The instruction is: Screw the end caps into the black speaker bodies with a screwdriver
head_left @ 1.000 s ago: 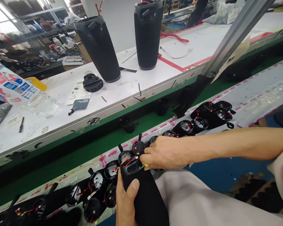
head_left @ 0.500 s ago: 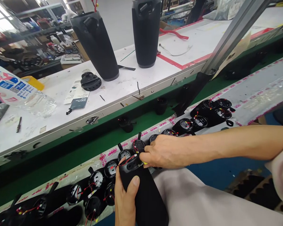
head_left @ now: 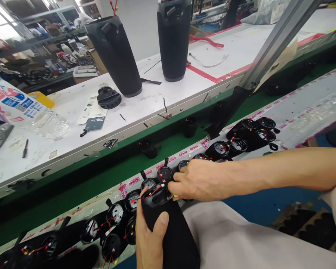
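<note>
My left hand (head_left: 152, 235) is wrapped round a black cylindrical speaker housing (head_left: 179, 239), thumb on its near side, its open end tilted up and away from me. Red wires with a white connector (head_left: 162, 185) lie across that open end. At the rim, my right hand (head_left: 193, 180) is closed, fingertips pinched beside the opening. A small yellow bit (head_left: 175, 195) shows under those fingers; what it belongs to is hidden. Just beyond, more open speaker housings (head_left: 165, 173) with loose wires stand close to both hands.
A belt strip with pink-printed tape (head_left: 134, 180) carries several housings. Behind a green channel (head_left: 123, 160) is a white bench with two upright speakers (head_left: 173, 41), a black end cap (head_left: 109, 98), tags (head_left: 96, 122) and a plastic bottle (head_left: 25, 106). A metal post (head_left: 280, 41) rises at right.
Both hands stay at the speaker's open end, nearly in place. The red wires and white connector have shifted slightly at the rim. The view has moved a little.
</note>
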The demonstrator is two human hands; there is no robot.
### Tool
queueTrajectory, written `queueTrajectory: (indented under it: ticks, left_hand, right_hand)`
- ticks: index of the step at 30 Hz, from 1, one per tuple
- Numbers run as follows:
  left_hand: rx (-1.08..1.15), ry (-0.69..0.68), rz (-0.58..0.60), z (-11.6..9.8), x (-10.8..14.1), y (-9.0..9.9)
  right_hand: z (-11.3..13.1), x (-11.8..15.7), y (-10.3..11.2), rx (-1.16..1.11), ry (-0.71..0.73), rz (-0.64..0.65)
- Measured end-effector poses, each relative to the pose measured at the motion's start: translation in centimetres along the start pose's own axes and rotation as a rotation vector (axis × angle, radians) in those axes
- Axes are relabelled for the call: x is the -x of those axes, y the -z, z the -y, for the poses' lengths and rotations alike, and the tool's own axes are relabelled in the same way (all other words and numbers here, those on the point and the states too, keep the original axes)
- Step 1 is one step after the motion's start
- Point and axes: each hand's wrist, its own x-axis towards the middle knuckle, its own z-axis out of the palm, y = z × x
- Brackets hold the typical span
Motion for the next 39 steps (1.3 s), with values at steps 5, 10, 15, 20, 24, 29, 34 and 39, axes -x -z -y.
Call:
queueTrajectory:
  ticks: [5, 10, 15, 20, 24, 29, 34, 39]
  left_hand:
    - [-0.070, -0.030, -0.015, 0.2, 0.1, 0.2]
    - [0.006, 0.023, -0.026, 0.6, 0.1, 0.1]
    - [0.033, 0.039, -0.020, 0.7, 0.1, 0.3]
    - [-0.111, -0.065, -0.077, 1.0, 0.1, 0.7]
    - [-0.201, -0.117, -0.139, 1.2, 0.2, 0.8]
    - [-0.207, -0.111, -0.108, 1.0, 0.4, 0.8]
    - [-0.062, -0.045, -0.088, 0.9, 0.0, 0.7]
    - [0.435, 0.095, 0.043, 1.2, -0.2, 0.2]
  right_hand:
    - [0.3, 0.0, 0.1, 0.032, -0.007, 0.011]
    - [0.3, -0.8, -0.8, 0.006, 0.015, -0.004]
    - [0.4, -1.2, -0.4, 0.066, 0.055, 0.000]
    - [0.7, -0.9, -0.1, 0.099, 0.033, -0.013]
    - [1.1, -0.6, -0.2, 0.118, 0.001, -0.040]
    - [0.8, -0.7, -0.2, 0.106, 0.068, -0.009]
    - [0.1, -1.0, -0.5, 0.049, 0.079, -0.038]
    - [-0.2, -1.8, -1.3, -0.131, 0.085, -0.033]
